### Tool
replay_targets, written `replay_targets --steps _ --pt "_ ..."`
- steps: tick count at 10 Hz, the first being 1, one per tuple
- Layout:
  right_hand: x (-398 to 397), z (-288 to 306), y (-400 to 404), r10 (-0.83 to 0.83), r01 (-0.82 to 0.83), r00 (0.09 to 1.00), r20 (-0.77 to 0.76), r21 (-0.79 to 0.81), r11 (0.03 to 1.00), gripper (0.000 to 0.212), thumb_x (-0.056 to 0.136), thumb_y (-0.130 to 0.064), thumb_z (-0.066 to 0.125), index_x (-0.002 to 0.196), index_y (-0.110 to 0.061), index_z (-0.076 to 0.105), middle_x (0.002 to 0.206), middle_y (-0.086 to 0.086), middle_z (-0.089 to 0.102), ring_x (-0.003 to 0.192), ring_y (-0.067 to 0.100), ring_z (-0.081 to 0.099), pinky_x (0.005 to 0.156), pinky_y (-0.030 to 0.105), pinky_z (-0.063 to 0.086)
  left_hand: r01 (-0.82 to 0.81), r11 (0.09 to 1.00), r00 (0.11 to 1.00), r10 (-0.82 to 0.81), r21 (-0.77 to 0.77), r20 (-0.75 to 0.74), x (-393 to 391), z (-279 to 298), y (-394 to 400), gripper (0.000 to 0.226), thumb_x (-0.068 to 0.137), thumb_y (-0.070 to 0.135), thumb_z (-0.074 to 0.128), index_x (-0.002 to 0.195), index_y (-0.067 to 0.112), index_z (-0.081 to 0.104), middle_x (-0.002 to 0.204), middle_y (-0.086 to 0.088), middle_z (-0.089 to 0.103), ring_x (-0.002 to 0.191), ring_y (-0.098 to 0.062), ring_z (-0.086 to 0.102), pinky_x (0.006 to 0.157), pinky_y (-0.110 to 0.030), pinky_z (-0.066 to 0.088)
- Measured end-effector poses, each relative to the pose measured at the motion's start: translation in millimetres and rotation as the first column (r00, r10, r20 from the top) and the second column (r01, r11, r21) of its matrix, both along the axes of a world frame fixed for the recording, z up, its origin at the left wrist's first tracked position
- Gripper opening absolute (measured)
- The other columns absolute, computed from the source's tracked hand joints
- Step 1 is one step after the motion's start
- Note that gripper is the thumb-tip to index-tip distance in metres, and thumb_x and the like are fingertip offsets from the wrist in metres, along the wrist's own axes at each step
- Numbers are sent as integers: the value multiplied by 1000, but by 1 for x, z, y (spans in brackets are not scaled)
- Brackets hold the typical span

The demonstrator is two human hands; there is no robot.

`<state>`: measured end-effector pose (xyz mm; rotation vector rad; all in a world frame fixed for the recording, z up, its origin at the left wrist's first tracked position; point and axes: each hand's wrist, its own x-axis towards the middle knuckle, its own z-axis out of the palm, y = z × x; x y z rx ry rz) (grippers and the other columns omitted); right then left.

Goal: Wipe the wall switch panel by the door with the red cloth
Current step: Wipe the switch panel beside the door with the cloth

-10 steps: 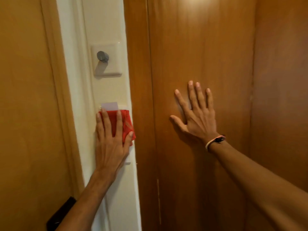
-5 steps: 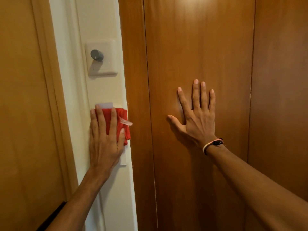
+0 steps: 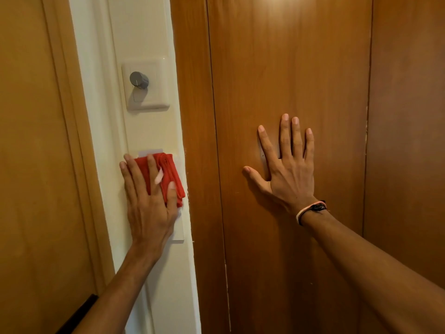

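My left hand (image 3: 149,203) lies flat on a folded red cloth (image 3: 169,174) and presses it against a white switch panel (image 3: 179,229) on the cream wall strip. Hand and cloth hide most of that panel; only its top edge and lower right corner show. Above it sits a second white panel (image 3: 147,86) with a grey round knob (image 3: 139,79), uncovered. My right hand (image 3: 287,165) rests flat with fingers spread on the brown wooden door (image 3: 289,68) and holds nothing. A thin band circles that wrist.
A narrow cream wall strip (image 3: 144,27) runs between two brown wooden surfaces. The left wooden door (image 3: 31,141) has a dark handle (image 3: 79,312) at the bottom edge. More wood panelling (image 3: 409,116) stands at the far right.
My left hand has slid the red cloth a little leftward and upward on the lower panel, and the cloth has bunched under the fingers. My right hand stays pressed on the door.
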<state>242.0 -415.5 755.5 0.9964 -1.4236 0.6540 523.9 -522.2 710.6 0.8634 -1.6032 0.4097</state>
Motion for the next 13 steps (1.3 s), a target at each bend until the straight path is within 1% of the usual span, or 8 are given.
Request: replay_targets --steps 1,2,7,8,9,10,11,13 --pt "0 0 -1 6 -6 1000 -4 -8 1000 95 93 -86 27 168 -27 20 174 25 17 163 42 16 131 63 15 -2 996 988 17 -93 153 3 -6 -3 74 101 52 32 159 21 0 167 -22 8 154 -42 4 123 -57 17" --pt "0 0 -1 4 -4 1000 -2 -8 1000 95 93 -86 26 168 -28 20 174 24 16 163 42 15 131 63 15 25 1000 1000 -24 -14 6 6 -2 -2 74 101 52 34 159 25 -2 168 -17 4 156 -38 3 122 -61 21" --pt "0 -1 -2 -3 3 1000 -11 -20 1000 95 93 -86 26 168 -28 18 174 24 16 163 42 15 131 63 15 3 1000 1000 -3 7 -31 0 -4 0 76 99 57 33 160 26 -1 168 -18 4 155 -38 3 122 -60 21" --pt "-1 -1 -2 0 0 1000 -6 -16 1000 95 93 -86 27 168 -28 19 174 24 16 163 42 15 131 63 14 3 994 986 16 -113 168 5 -10 -8 77 99 55 37 160 23 2 167 -19 7 155 -39 5 122 -59 21" --pt "0 -1 -1 0 0 1000 -8 -13 1000 95 93 -86 27 168 -27 19 174 24 16 163 42 15 131 63 14 24 1000 998 -24 4 -54 1 -2 -3 76 99 54 36 159 31 -5 168 -18 4 155 -38 4 121 -61 23" --pt "0 0 -2 11 -11 1000 -3 -12 1000 95 94 -86 26 168 -27 19 174 24 16 163 42 15 131 63 14 21 993 982 2 -118 187 0 -11 -3 76 99 56 35 160 23 2 168 -19 4 155 -40 3 123 -58 20" --pt "0 -1 -1 5 -5 1000 -4 -14 1000 95 94 -86 27 168 -27 19 174 24 16 163 42 16 131 63 15 35 999 999 -35 -12 0 2 -4 -5 74 100 56 33 160 24 2 169 -16 2 156 -36 2 121 -61 23" --pt "-1 -1 -1 14 -14 1000 -3 -19 1000 95 94 -86 28 168 -28 19 174 24 17 163 42 16 131 63 15 25 999 997 -23 -24 79 3 -8 -2 77 98 60 32 160 23 3 168 -17 4 156 -36 3 121 -60 23"
